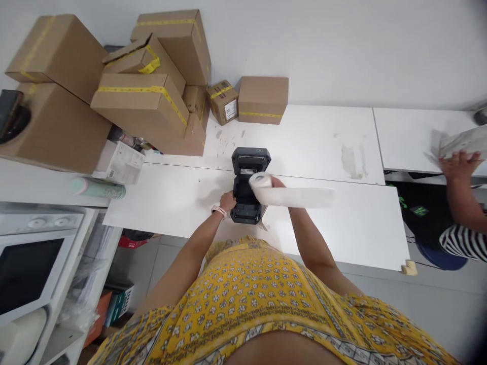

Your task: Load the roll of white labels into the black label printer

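A dark grey label printer [246, 208] stands on the white table with its lid raised and its inner bay exposed. My left hand [228, 201], with a pale pink band at the wrist, grips the printer's left side. Over the right part of the bay, my right hand [278, 182] holds a roll of white label paper [261, 181]. A loose strip of the paper stretches out to the right in front of that hand and hides part of it. The strip's far end is blurred.
Taped cardboard boxes [133, 101] are piled at the back left; a smaller box [263, 96] stands by the wall. A green bottle [99, 188] lies at the left, above a microwave [34, 263]. At far right another person's hand [461, 165] touches a pale package [466, 143].
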{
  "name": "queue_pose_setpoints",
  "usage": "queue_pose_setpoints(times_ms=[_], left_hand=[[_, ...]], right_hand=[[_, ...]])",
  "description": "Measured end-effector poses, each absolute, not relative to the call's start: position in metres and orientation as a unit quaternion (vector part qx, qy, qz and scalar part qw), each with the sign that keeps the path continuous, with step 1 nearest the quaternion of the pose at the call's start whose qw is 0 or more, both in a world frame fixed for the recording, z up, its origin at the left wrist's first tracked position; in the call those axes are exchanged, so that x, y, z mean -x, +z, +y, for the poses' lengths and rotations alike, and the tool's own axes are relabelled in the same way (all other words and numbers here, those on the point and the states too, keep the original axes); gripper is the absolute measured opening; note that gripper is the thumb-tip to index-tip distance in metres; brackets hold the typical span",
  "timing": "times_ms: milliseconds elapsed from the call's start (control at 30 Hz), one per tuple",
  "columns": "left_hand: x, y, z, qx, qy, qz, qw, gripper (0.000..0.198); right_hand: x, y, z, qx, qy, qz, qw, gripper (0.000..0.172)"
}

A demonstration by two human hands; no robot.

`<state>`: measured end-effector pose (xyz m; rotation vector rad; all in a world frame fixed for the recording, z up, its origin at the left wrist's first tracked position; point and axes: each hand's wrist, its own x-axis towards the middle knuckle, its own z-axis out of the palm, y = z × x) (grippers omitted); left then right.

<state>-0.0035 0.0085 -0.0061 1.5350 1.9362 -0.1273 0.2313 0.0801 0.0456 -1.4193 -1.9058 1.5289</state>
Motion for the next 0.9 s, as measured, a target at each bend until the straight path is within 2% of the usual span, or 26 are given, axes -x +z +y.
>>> queue_pose_setpoints(times_ms=[67, 200, 500, 600, 700, 800, 900], left_hand=[[0.007, -0.006, 0.008, -0.586, -0.040, 0.736, 0.337, 0.041], [0.010, -0.006, 0.004, -0.580, -0.013, 0.733, 0.355, 0.044], [0.007, -0.010, 0.000, -0.562, 0.022, 0.745, 0.358, 0.046], [0.007, -0.010, 0.000, -0.556, 0.023, 0.748, 0.362, 0.046], [0.006, -0.011, 0.000, -0.560, 0.030, 0.747, 0.358, 0.046], [0.006, -0.010, 0.000, -0.560, 0.032, 0.747, 0.356, 0.044], [0.007, -0.010, 0.001, -0.564, 0.029, 0.745, 0.356, 0.040]], right_hand=[[-0.207, 0.049, 0.076, 0.459, 0.479, -0.739, 0.120, 0.077], [-0.169, 0.037, 0.068, 0.431, 0.286, -0.855, -0.028, 0.080], [-0.157, -0.013, 0.063, 0.443, 0.231, -0.861, -0.094, 0.078], [-0.157, -0.017, 0.063, 0.439, 0.227, -0.865, -0.089, 0.077], [-0.159, -0.022, 0.046, 0.429, 0.214, -0.877, -0.032, 0.074], [-0.166, -0.029, 0.005, 0.407, 0.197, -0.891, 0.038, 0.069], [-0.176, -0.037, -0.044, 0.377, 0.194, -0.904, 0.052, 0.067]])
